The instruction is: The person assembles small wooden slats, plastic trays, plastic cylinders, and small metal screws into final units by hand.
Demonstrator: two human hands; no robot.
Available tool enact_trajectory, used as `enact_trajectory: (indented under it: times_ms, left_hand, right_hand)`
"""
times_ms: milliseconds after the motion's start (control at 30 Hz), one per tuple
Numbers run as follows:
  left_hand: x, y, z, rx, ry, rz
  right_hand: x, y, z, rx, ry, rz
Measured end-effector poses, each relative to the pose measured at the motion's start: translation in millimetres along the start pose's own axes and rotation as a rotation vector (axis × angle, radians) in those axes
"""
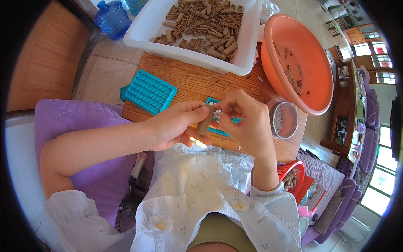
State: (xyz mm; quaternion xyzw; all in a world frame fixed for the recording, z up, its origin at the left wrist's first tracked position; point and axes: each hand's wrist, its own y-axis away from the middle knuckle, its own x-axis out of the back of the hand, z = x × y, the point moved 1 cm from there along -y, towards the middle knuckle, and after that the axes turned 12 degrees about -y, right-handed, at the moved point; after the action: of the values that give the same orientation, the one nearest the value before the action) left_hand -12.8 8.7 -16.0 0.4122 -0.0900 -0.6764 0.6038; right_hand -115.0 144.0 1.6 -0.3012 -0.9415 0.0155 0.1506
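Observation:
My left hand (174, 126) is closed round a brown, half-tube-shaped plastic piece (205, 122), held upright above the table's near edge. At its upper end, the fingers of my right hand (248, 119) are pinched together by a small white part (217, 114), whose exact shape is too small to make out. Beneath both hands lies a teal tray (222, 132) with small holes, mostly covered by them. A bright yellowish glint shows just under the brown piece.
On the wooden table (187, 86), a second teal tray (151, 91) lies left. Behind stands a white bin (189, 52) heaped with brown pieces. An orange basin (312, 71) and a clear round tub (289, 130) of small white parts are at right; a red basket (299, 174) sits below.

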Motion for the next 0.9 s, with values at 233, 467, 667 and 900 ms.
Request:
enact_trajectory:
  times_ms: [233,467,667,900]
  left_hand:
    - [0,2,-6,0.096,-0.075,0.043]
    - [3,3,-17,0.180,-0.031,0.105]
    - [7,1,-25,0.260,-0.025,0.123]
    - [-1,4,-27,0.304,-0.076,-0.017]
  right_hand:
    - [-7,2,10,0.010,0.060,-0.107]
    - [-15,7,21,0.000,-0.008,-0.182]
    - [-23,10,37,-0.085,-0.086,-0.196]
    - [-6,11,42,-0.186,-0.265,-0.420]
